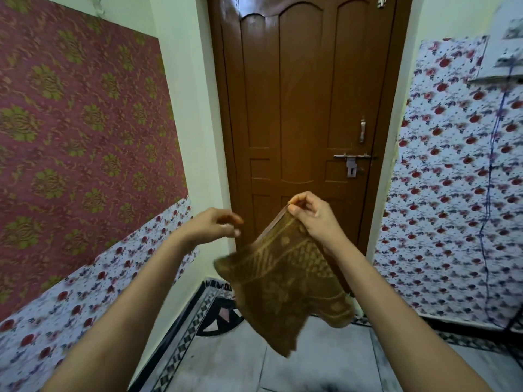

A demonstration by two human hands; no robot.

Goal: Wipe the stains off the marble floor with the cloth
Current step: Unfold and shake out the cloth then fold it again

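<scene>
A brown patterned cloth (283, 284) hangs in the air in front of me. My right hand (311, 216) pinches its top corner between thumb and fingers, and the rest of the cloth dangles down and to the left. My left hand (218, 226) hovers to the left of the cloth with fingers loosely bent and blurred, holding nothing and apart from the fabric. Below lies the pale grey marble floor (226, 363), with faint dark smudges near the bottom edge.
A closed brown wooden door (305, 108) with a latch stands straight ahead. Patterned walls close in on the left (70, 137) and right (452, 193). A black-and-white tile border (181, 346) runs along the floor edge. A blue cord (491, 193) hangs down the right wall.
</scene>
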